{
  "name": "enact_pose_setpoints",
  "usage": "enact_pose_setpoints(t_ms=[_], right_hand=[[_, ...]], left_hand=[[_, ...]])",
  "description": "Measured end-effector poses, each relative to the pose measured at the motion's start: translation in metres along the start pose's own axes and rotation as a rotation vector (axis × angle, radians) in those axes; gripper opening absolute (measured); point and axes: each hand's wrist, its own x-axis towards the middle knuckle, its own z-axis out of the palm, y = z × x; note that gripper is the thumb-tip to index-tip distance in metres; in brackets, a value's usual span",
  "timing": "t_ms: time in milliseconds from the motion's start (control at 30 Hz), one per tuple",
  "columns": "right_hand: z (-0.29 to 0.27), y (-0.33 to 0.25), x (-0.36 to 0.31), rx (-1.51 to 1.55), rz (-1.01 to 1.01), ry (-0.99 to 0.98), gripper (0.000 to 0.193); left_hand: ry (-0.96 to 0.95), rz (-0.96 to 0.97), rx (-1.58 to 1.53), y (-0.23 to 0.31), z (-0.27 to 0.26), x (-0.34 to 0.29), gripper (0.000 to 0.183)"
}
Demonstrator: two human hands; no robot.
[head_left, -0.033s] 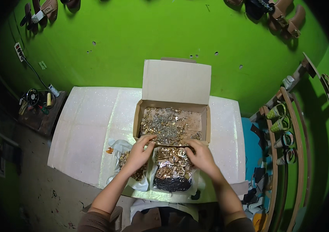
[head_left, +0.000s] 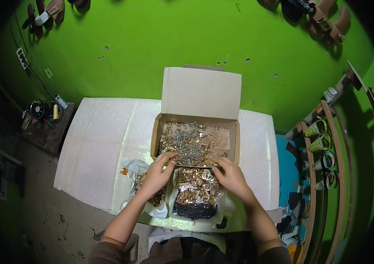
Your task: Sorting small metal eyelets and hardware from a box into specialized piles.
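Note:
An open cardboard box (head_left: 236,149) stands on the table with its lid raised at the back. Small gold and silver metal fittings (head_left: 187,136) cover most of its bottom. My left hand (head_left: 159,170) grips the left part of its front wall, fingers over the rim and thumb outside. On the right part of that wall, my right hand (head_left: 230,175) grips in the same way. Just in front lies a clear tray (head_left: 222,211) of gold buckles (head_left: 196,182) and a black beaded or chain-like bundle (head_left: 195,211). Left of it, a white plastic bag (head_left: 137,167) with more small gold pieces sits partly behind my left forearm.
The white sparkly table (head_left: 94,149) meets a green wall. At right, a wooden rack (head_left: 327,127) holds green sandals (head_left: 319,143), with scraps on the floor nearby. A low stand (head_left: 42,132) at left bears spools. Shoes hang on the wall above.
My right hand and forearm sit very slightly further right. My left hand keeps its grip, and the box has not visibly moved on the table.

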Motion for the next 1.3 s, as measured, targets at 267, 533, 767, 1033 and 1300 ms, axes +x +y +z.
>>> enact_pose_setpoints(t_ms=[267, 533, 767, 1033, 1300], right_hand=[[-0.014, 0.075, 0.064, -0.078, -0.283, -0.261, 0.028], [0.015, 0.109, 0.125, -0.430, -0.778, -0.473, 0.029], [0.056, 0.117, 0.136, -0.296, -1.066, -0.518, 0.034], [0.084, 0.122, 0.137, -0.391, -1.150, -0.637, 0.026], [0.080, 0.116, 0.141, -0.366, -1.125, -0.609, 0.022]], left_hand=[[0.086, -0.001, 0.221, -0.020, 0.003, 0.041, 0.026], [-0.051, 0.096, 0.409, -0.044, 0.011, 0.087, 0.023], [-0.116, 0.079, 0.413, -0.057, 0.023, 0.111, 0.024], [-0.103, 0.035, 0.379, -0.067, 0.029, 0.114, 0.023], [-0.110, -0.020, 0.356, -0.072, 0.027, 0.109, 0.024]])
